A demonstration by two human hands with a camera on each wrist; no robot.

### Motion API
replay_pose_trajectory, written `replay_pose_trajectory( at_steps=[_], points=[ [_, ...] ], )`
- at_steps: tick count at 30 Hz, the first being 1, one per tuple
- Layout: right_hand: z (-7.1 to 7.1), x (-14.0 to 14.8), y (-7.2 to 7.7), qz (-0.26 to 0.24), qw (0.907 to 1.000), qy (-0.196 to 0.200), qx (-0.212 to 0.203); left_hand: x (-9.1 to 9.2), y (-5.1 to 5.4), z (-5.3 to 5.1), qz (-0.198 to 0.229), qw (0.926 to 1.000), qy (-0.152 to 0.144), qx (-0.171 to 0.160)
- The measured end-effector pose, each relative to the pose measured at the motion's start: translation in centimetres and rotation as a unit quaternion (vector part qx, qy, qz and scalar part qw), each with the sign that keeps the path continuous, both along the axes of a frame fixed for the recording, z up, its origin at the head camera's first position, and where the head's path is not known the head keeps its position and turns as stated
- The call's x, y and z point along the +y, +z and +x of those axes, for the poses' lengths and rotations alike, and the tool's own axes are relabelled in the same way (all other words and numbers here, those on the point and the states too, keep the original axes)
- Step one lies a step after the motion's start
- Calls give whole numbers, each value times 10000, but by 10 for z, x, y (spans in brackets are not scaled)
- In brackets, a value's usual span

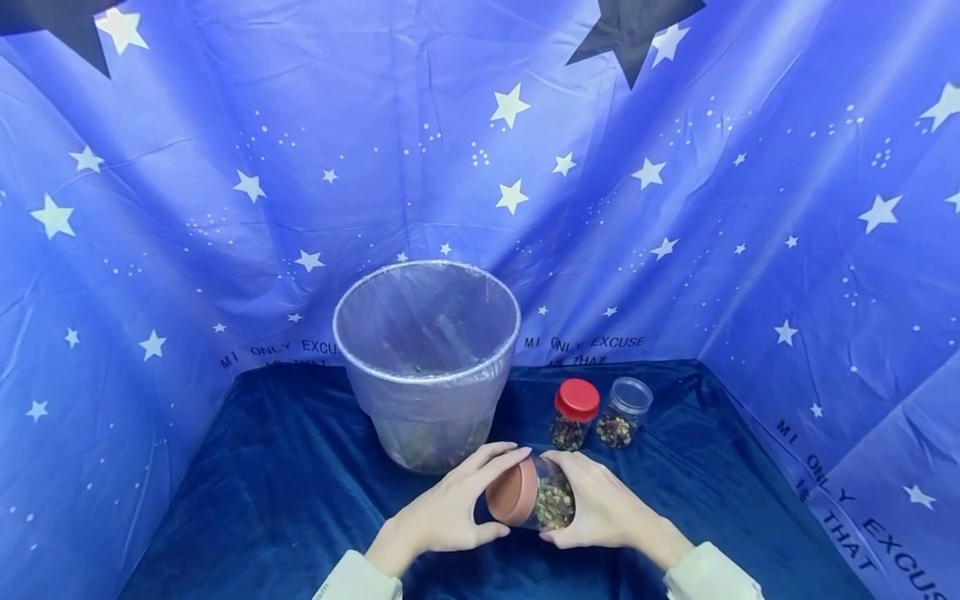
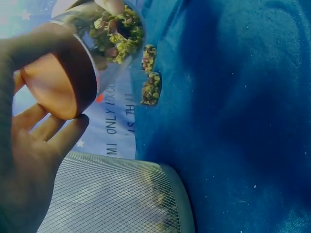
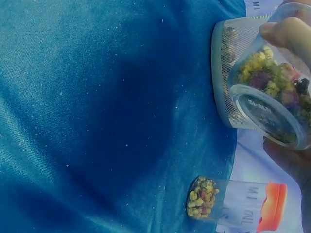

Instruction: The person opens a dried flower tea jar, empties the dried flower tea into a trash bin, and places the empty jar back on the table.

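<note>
Jar (image 1: 557, 505) is leaning sideways, left hand (image 1: 442, 507) clamping its lid (image 1: 512, 495), right hand (image 1: 604, 505) its body (image 3: 272, 80); basket (image 1: 431, 417) is standing near the tabletop's (image 1: 255, 467) back edge.

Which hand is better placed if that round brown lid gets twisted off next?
Probably the left hand: its fingers hold the round brown lid. The right hand grips the body of the clear cylindrical jar, so seems better suited to steadying it.
</note>
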State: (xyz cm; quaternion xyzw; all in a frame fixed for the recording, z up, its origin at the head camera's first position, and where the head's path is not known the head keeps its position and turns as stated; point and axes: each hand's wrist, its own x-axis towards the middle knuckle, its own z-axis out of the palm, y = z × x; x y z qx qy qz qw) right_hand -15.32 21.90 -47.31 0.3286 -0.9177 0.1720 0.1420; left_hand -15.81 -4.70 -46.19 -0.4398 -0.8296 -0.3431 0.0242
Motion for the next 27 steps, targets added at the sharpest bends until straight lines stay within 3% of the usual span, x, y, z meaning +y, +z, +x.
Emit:
replay_pose_trajectory(
  at_steps=[8, 13, 27],
  points=[
    [1, 2, 0, 69, 10000, -8, 15, 2, 3, 1, -47, 9993, 246, -270],
    [0, 1, -1, 50, 9999, -11, 123, 4, 3, 2, -157, 9974, 549, -435],
    [1, 0, -2, 97, 9999, -8, -118, 9, 1, 2, -281, 9823, 1239, -1373]
  ],
)
